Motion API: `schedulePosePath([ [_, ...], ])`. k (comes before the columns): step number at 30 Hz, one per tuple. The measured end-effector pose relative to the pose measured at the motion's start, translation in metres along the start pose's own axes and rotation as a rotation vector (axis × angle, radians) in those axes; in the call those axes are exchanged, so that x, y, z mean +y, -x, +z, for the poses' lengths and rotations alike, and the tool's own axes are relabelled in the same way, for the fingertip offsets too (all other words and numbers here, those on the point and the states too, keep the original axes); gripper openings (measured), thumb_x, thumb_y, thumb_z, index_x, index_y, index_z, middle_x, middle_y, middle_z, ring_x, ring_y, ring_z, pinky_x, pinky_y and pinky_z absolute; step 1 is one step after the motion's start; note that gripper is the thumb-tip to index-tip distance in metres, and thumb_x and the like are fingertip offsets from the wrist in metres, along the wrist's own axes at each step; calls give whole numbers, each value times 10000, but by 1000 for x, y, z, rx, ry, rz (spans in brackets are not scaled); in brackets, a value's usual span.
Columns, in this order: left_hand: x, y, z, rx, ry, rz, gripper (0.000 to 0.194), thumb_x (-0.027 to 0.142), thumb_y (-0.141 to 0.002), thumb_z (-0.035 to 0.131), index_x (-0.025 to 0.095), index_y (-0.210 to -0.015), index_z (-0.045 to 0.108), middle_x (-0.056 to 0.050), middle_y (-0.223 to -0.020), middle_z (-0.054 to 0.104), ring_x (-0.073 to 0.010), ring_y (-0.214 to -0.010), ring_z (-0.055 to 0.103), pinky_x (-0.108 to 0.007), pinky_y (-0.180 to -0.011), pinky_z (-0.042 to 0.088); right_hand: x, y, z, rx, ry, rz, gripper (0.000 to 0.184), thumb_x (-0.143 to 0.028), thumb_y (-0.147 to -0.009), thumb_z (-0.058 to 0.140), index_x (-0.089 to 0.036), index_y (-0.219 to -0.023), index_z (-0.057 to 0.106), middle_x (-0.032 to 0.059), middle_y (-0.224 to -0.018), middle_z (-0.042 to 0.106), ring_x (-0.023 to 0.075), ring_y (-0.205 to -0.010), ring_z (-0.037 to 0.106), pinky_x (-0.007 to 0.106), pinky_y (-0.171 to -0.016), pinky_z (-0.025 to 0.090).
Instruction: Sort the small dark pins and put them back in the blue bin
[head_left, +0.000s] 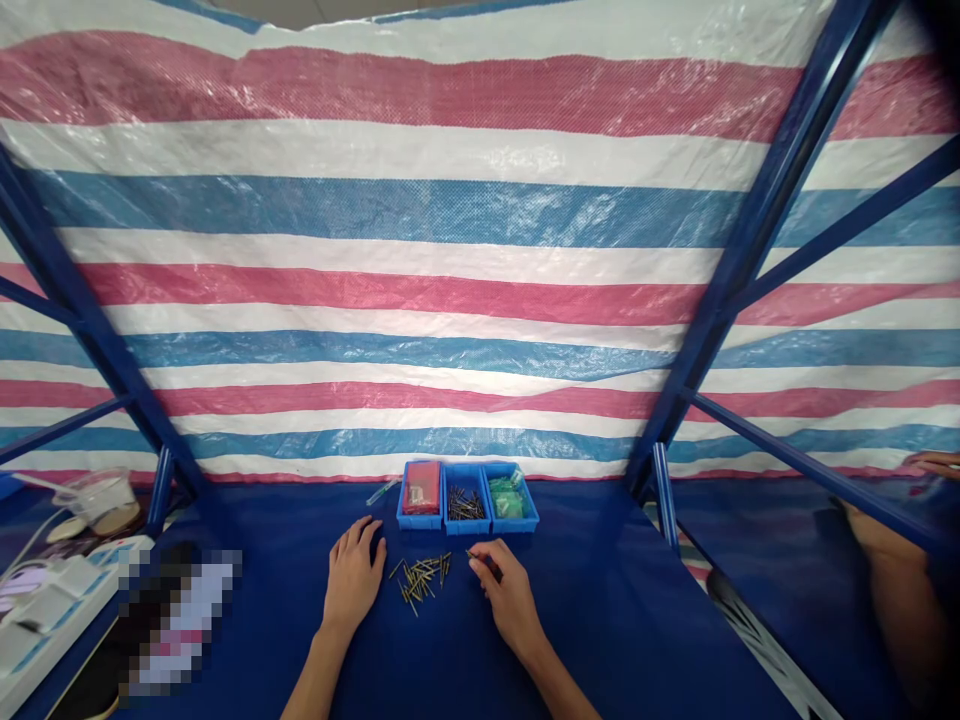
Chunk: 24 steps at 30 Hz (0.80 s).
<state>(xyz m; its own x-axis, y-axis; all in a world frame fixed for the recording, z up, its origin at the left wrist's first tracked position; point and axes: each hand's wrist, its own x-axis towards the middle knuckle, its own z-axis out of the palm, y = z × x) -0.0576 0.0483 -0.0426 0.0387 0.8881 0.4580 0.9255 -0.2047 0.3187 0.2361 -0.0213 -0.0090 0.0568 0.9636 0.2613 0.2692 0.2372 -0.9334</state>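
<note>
Worktop [600, 600]: smooth, dark blue, slight sheen. Behind it, woven plastic sheet [420, 210], glossy and creased, red/white/blue stripes. Blue metal frame [731, 260] in front of the sheet, both sides.

Loose pile of slim brassy metal pieces [421, 578] on the worktop, between the hands, in front of the bins. Thin, straight, lying at mixed angles, some overlapping. Too small to tell if screws or bits.

Left hand [356, 567]: palm down on the worktop beside the pile, fingers slightly spread, holding nothing visible. Right hand [504, 585]: narrow, thumb and index pinching a small metal piece [470, 554], mostly hidden by the fingers. Both forearms cut off at the bottom edge.

Hard to read: pixelated patch [184, 625] at left covers whatever is there. White power strip [75, 600] cut off at left edge, white plugs in it. Another person's arm [892, 570] at far right, blurred and cut off.

Containers: three blue plastic bins in a row, side by side. Left bin [420, 522]: flat red packet [422, 485], light patch on it. Middle bin [468, 526]: loose dark slim metal pieces [466, 503]. Right bin [515, 525]: green contents [508, 498] in clear plastic, shape unclear. Thin translucent tube [383, 491] lies just left of the bins. Clear tub [105, 495] beyond the power strip, contents unclear.
</note>
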Motion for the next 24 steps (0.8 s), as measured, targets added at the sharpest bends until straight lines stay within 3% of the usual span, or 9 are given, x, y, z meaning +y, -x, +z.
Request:
schedulePosePath([
  [5,1,0,-1,11,-3,1,375,356,-1051,436,260,-1332,663,-95,-1417,627,-298,-1293,593,-489,-1081,468,-8,-1,-2,2,30,-65,191,-375,-1002,600,-246,-983,739,47,-967,693,231,-911,656,316,-829,498],
  [14,1,0,-1,-2,1,3,378,351,-1062,415,247,-1343,646,-101,-1423,620,-296,-1312,578,-500,-1091,454,-3,-1,-3,-44,102,-76,149,-336,-974,635,-282,-956,773,41,-1014,744,245,-980,663,344,-915,476],
  [19,1,0,-1,5,3,-6,379,349,-1047,430,256,-1330,663,-101,-1413,629,-299,-1300,590,-496,-1086,464,-4,0,-2,-28,26,-21,203,-411,-980,631,-258,-978,765,45,-1005,743,244,-947,666,322,-871,499],
  [24,1,0,-1,-6,12,-7,388,356,-1058,409,255,-1343,653,-100,-1428,617,-300,-1309,573,-502,-1096,450,-10,1,0,-64,-48,77,285,-505,-977,631,-247,-1019,743,18,-913,727,202,-773,632,267,-660,489],
])
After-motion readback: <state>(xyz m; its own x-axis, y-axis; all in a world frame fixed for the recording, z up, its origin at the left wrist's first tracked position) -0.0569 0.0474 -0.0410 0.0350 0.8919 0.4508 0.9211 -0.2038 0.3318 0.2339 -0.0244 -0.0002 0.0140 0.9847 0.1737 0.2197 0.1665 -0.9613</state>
